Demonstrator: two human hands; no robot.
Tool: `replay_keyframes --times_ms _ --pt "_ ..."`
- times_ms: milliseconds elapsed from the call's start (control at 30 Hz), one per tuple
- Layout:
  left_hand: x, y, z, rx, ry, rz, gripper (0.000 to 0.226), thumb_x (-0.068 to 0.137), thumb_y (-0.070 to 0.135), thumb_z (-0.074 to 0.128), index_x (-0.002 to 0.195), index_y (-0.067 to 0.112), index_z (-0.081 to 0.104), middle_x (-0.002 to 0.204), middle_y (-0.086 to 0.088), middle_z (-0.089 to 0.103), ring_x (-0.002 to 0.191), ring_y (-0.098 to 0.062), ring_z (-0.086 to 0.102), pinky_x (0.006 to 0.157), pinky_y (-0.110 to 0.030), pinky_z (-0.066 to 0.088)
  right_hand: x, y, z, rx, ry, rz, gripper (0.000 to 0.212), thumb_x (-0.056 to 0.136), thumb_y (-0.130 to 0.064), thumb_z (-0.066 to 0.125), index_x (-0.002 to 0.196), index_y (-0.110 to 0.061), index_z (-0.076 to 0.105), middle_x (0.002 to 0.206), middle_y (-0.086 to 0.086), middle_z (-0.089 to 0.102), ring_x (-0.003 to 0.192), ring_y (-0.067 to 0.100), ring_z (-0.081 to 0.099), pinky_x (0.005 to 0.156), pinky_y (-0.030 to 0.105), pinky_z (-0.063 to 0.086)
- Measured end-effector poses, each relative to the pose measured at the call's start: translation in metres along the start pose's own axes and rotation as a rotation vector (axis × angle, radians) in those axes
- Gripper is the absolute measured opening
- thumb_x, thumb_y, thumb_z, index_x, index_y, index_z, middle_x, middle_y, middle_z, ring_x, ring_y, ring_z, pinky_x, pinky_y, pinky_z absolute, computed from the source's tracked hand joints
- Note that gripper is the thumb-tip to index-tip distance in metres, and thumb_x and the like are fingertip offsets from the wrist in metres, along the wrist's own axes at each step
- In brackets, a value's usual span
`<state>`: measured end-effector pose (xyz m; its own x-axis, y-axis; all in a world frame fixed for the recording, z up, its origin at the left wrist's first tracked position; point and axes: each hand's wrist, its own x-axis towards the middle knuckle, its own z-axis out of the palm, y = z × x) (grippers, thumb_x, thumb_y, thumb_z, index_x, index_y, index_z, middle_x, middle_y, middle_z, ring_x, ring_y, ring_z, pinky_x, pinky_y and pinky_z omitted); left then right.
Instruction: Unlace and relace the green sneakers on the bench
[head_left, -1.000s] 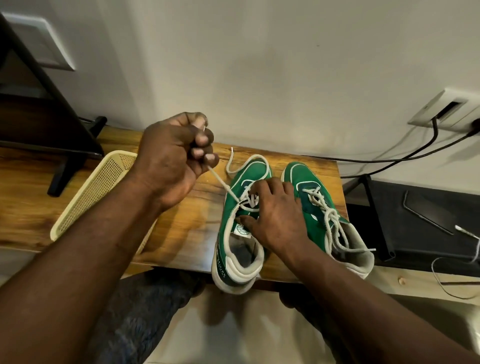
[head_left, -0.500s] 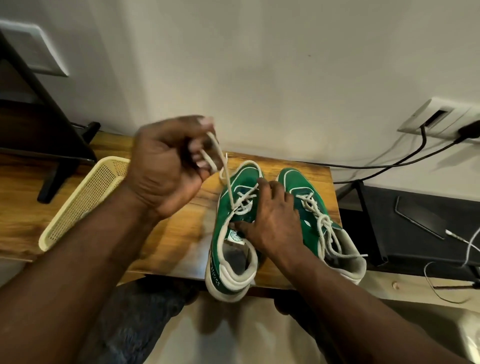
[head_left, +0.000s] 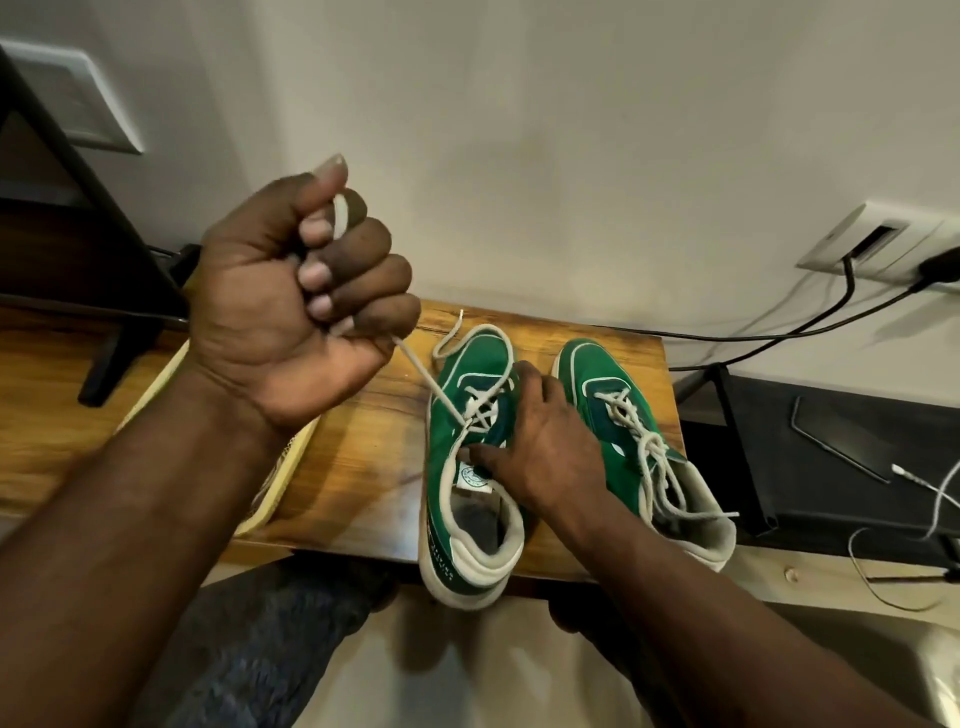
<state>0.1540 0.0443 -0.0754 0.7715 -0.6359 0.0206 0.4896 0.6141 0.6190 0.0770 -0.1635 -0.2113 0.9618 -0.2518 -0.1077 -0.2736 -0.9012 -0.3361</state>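
Two green sneakers with white soles stand side by side on the wooden bench (head_left: 363, 467), toes toward the wall. The left sneaker (head_left: 467, 467) is partly unlaced; its white lace (head_left: 431, 384) runs taut from the lower eyelets up into my left hand (head_left: 291, 306), which is raised in a fist around it. The lace's other end lies looped past the toe. My right hand (head_left: 540, 447) presses down on the left sneaker's tongue and side, holding it still. The right sneaker (head_left: 644, 447) is fully laced, with loose ends trailing over its heel.
A cream mesh basket (head_left: 280, 488) lies on the bench left of the shoes, mostly behind my left arm. A black stand (head_left: 104, 364) is at far left. Right of the bench are a black shelf (head_left: 831, 467) with a dark flat object, cables and a wall socket (head_left: 883, 244).
My left hand has risen and pulled the lace taut, now fully clenched around it. My right hand stays pressed on the left sneaker.
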Motion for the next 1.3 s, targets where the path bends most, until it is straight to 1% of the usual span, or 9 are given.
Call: replay_keyframes --times_ms 67,233,333,433,867,1000,1133,1200,1300 --pt "0.001 -0.002 -0.004 0.166 0.126 -0.099 0.036 0.096 0.032 0.052 0.065 0.024 0.037 0.050 0.009 0.025 0.044 -0.008 0.015 0.043 -0.024 0.016 -0.001 -0.001 0.001 -0.001 -0.010 -0.006 0.111 0.074 -0.064 0.083 0.157 -0.031 0.016 0.148 0.005 0.045 0.129 0.031 0.055 0.100 0.049 0.053" --pt "0.003 -0.038 -0.012 1.393 0.439 -0.401 0.018 0.092 0.035 0.075 0.091 0.020 0.065 0.076 0.001 0.062 0.058 -0.014 0.047 0.053 -0.026 0.031 0.000 -0.001 0.002 0.000 -0.014 0.008 0.107 0.075 -0.065 0.081 0.155 -0.033 0.018 0.144 0.004 0.048 0.127 0.030 0.057 0.098 0.048 0.054" --pt "0.007 -0.057 -0.012 1.712 0.337 -0.484 0.030 0.091 0.044 0.076 0.112 0.025 0.065 0.106 0.004 0.067 0.093 -0.017 0.063 0.072 -0.031 0.049 0.000 0.000 0.004 -0.017 -0.012 0.006 0.107 0.076 -0.065 0.081 0.155 -0.032 0.018 0.143 0.005 0.049 0.125 0.031 0.058 0.097 0.048 0.055" --pt "0.011 -0.071 -0.016 1.993 0.149 -0.694 0.034 0.097 0.051 0.065 0.110 0.020 0.072 0.104 -0.001 0.070 0.094 -0.021 0.066 0.086 -0.037 0.056 0.001 -0.001 0.004 -0.023 -0.007 0.000 0.108 0.076 -0.064 0.081 0.156 -0.030 0.017 0.144 0.006 0.049 0.126 0.031 0.058 0.097 0.047 0.055" --pt "0.018 -0.073 -0.004 1.658 0.408 -0.449 0.022 0.097 0.025 0.067 0.093 0.006 0.075 0.087 -0.008 0.072 0.082 -0.024 0.068 0.068 -0.031 0.053 0.000 -0.003 0.006 -0.029 0.000 0.012 0.102 0.079 -0.059 0.081 0.156 -0.030 0.021 0.144 0.005 0.050 0.123 0.030 0.060 0.092 0.045 0.057" --pt "0.011 -0.061 -0.009 1.780 0.443 -0.481 0.021 0.086 0.026 0.067 0.071 0.012 0.073 0.076 -0.007 0.072 0.074 -0.027 0.067 0.066 -0.035 0.051 0.001 -0.002 0.003 0.025 -0.033 0.022 0.102 0.078 -0.062 0.081 0.155 -0.033 0.021 0.143 0.005 0.050 0.124 0.029 0.059 0.097 0.046 0.057" --pt "0.007 -0.054 -0.024 2.052 0.377 -0.778 0.022 0.090 0.028 0.060 0.103 0.014 0.070 0.104 -0.007 0.064 0.096 -0.027 0.064 0.078 -0.036 0.053 0.004 -0.003 -0.007 0.100 -0.113 0.039 0.096 0.078 -0.063 0.080 0.151 -0.032 0.026 0.143 0.006 0.051 0.127 0.030 0.056 0.103 0.048 0.053" --pt "0.011 -0.056 -0.033 2.047 0.368 -0.635 0.040 0.091 0.028 0.063 0.131 0.020 0.065 0.133 -0.007 0.059 0.118 -0.030 0.060 0.094 -0.041 0.054 0.006 -0.005 -0.015 0.135 -0.142 0.049 0.093 0.079 -0.061 0.081 0.150 -0.031 0.030 0.144 0.006 0.050 0.130 0.029 0.055 0.106 0.048 0.051" --pt "0.020 -0.068 -0.025 1.748 0.381 -0.333 0.034 0.092 0.033 0.072 0.126 0.029 0.071 0.123 0.004 0.069 0.109 -0.019 0.064 0.090 -0.035 0.054 0.008 -0.009 -0.030 0.145 -0.159 -0.017 0.089 0.082 -0.049 0.083 0.154 -0.030 0.034 0.148 0.006 0.046 0.130 0.030 0.054 0.104 0.042 0.051"
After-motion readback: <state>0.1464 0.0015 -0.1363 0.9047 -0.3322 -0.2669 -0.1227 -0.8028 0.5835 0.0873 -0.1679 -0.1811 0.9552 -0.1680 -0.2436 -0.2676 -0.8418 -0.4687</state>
